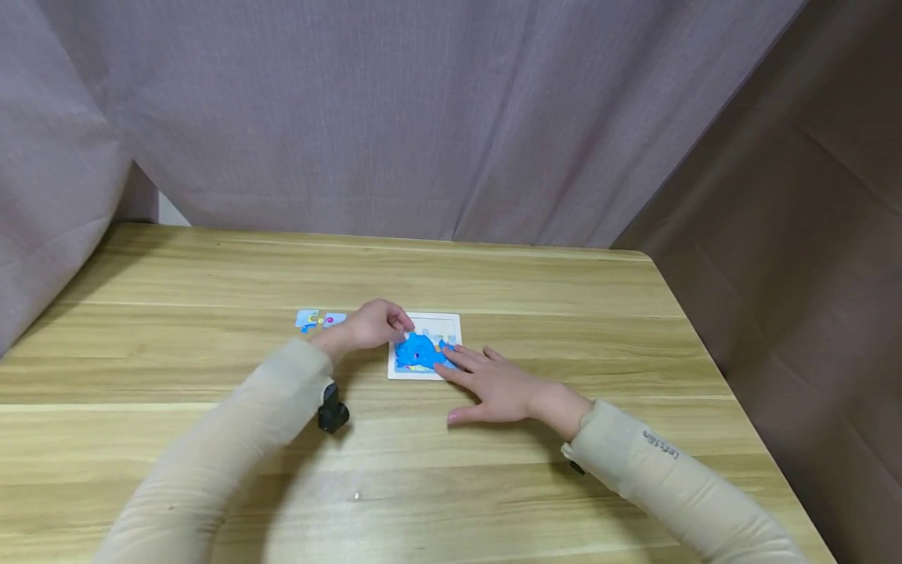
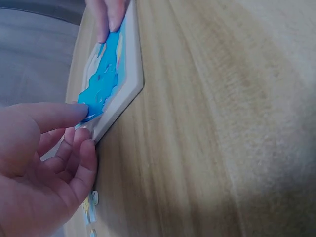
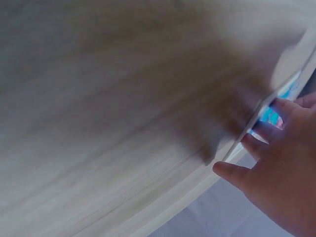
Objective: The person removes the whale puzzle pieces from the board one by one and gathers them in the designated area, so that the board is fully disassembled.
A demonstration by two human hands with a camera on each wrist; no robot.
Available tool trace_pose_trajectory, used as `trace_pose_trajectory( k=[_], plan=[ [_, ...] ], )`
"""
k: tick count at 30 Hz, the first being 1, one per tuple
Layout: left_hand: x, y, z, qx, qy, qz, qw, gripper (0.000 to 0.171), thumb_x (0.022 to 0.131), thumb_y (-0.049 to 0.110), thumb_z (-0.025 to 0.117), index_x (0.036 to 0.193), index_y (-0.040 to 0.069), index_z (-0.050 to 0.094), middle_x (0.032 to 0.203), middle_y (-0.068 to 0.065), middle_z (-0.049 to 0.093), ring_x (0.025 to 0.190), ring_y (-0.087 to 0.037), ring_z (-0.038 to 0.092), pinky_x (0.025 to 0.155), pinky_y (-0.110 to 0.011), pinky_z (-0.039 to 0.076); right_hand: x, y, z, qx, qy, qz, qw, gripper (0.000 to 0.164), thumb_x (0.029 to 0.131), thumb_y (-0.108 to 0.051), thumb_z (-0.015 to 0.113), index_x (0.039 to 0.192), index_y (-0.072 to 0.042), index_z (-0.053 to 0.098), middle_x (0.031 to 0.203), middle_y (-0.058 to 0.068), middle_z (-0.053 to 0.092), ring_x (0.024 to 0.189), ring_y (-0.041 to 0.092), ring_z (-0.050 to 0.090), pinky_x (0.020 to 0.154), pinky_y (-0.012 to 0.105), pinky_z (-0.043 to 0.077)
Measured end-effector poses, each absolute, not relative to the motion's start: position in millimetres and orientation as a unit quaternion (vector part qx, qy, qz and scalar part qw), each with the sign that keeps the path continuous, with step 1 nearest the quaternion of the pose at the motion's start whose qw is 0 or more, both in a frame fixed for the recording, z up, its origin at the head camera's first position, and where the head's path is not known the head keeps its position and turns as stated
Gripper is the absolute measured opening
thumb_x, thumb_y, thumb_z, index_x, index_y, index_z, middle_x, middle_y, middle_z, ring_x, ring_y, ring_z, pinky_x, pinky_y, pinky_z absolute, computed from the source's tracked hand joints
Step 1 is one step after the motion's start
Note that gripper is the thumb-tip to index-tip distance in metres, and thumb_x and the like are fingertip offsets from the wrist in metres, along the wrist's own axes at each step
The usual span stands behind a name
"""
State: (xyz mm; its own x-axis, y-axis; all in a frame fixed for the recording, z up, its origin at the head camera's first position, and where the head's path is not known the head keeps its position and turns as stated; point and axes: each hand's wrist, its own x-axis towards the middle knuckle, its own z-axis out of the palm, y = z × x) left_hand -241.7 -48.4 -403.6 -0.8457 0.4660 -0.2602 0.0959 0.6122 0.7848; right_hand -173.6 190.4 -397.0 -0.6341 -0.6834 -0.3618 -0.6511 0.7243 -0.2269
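Observation:
A jigsaw puzzle in a white-rimmed tray (image 1: 416, 377) lies flat on the wooden table, its picture a blue whale (image 1: 420, 351). At its left side my left hand (image 1: 373, 323) has thumb and fingers together on a blue puzzle piece (image 2: 93, 114); the fingers partly hide that piece. My right hand (image 1: 500, 388) lies spread out, with fingertips resting on the right part of the puzzle and the thumb on the table. The upper part of the tray shows a pale bare area (image 1: 437, 323).
Loose puzzle pieces (image 1: 308, 318) lie on the table left of the tray, beside my left wrist. A grey curtain (image 1: 423, 117) hangs behind the table's back edge. A tiny white speck (image 1: 356, 495) is on the table nearer to me.

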Motion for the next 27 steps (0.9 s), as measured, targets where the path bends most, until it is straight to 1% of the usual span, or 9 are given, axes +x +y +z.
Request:
trace_pose_trajectory(
  k=[3, 6, 10, 14, 20, 23, 27],
  plan=[
    [-241.6, -48.2, -404.5, 0.165, 0.869, 0.409, 0.224, 0.016, 0.087, 0.003, 0.060, 0.101, 0.000, 0.066, 0.087, -0.005, 0.059, 0.082, -0.013, 0.051, 0.074, -0.021, 0.044, -177.3, 188.4, -395.9, -0.365, 0.905, -0.055, 0.214, 0.073, 0.088, -0.060, 0.049, 0.148, -0.024, 0.028, 0.157, 0.003, 0.016, 0.145, 0.026, 0.014, 0.114, 0.056, 0.015],
    [-241.7, -47.6, -405.5, 0.171, 0.869, 0.408, 0.223, 0.016, 0.086, 0.002, 0.060, 0.100, -0.001, 0.066, 0.085, -0.005, 0.059, 0.080, -0.012, 0.050, 0.072, -0.019, 0.043, -180.8, 185.4, -393.3, -0.363, 0.906, -0.067, 0.207, 0.067, 0.088, -0.056, 0.051, 0.144, -0.021, 0.037, 0.153, 0.006, 0.027, 0.142, 0.029, 0.022, 0.114, 0.053, 0.018],
    [-242.1, -47.2, -405.3, 0.172, 0.868, 0.409, 0.223, 0.015, 0.086, 0.002, 0.059, 0.100, -0.001, 0.067, 0.083, -0.004, 0.059, 0.079, -0.011, 0.049, 0.070, -0.018, 0.042, -182.5, 178.7, -391.9, -0.370, 0.910, -0.064, 0.177, 0.066, 0.088, -0.056, 0.052, 0.139, -0.016, 0.045, 0.146, 0.010, 0.037, 0.137, 0.031, 0.030, 0.112, 0.053, 0.023],
    [-241.9, -47.3, -404.0, 0.172, 0.869, 0.407, 0.221, 0.015, 0.086, 0.002, 0.059, 0.099, -0.001, 0.067, 0.083, -0.003, 0.058, 0.079, -0.011, 0.050, 0.070, -0.018, 0.042, -177.9, 170.9, -393.7, -0.387, 0.907, -0.044, 0.158, 0.072, 0.086, -0.062, 0.051, 0.141, -0.017, 0.041, 0.147, 0.010, 0.035, 0.137, 0.031, 0.030, 0.112, 0.052, 0.023],
    [-241.9, -47.1, -403.4, 0.169, 0.872, 0.404, 0.219, 0.015, 0.086, 0.003, 0.059, 0.099, 0.000, 0.067, 0.083, -0.002, 0.059, 0.078, -0.011, 0.050, 0.070, -0.018, 0.042, -170.2, 164.7, -399.3, -0.407, 0.901, -0.017, 0.150, 0.080, 0.085, -0.067, 0.047, 0.148, -0.020, 0.029, 0.151, 0.008, 0.028, 0.140, 0.031, 0.023, 0.112, 0.052, 0.022],
    [-242.1, -47.3, -403.5, 0.166, 0.873, 0.402, 0.222, 0.015, 0.087, 0.003, 0.059, 0.099, 0.000, 0.067, 0.083, -0.002, 0.058, 0.078, -0.012, 0.049, 0.070, -0.019, 0.041, -169.2, 164.9, -401.6, -0.408, 0.901, -0.009, 0.147, 0.081, 0.085, -0.067, 0.046, 0.149, -0.020, 0.025, 0.153, 0.008, 0.026, 0.141, 0.033, 0.022, 0.112, 0.054, 0.023],
    [-242.7, -47.9, -403.3, 0.173, 0.872, 0.401, 0.221, 0.015, 0.087, 0.002, 0.059, 0.099, 0.000, 0.067, 0.083, -0.003, 0.058, 0.078, -0.012, 0.050, 0.070, -0.019, 0.042, -170.3, 164.8, -402.8, -0.405, 0.901, -0.011, 0.155, 0.081, 0.085, -0.066, 0.046, 0.149, -0.021, 0.025, 0.153, 0.008, 0.025, 0.141, 0.034, 0.021, 0.111, 0.056, 0.022]
  ],
)
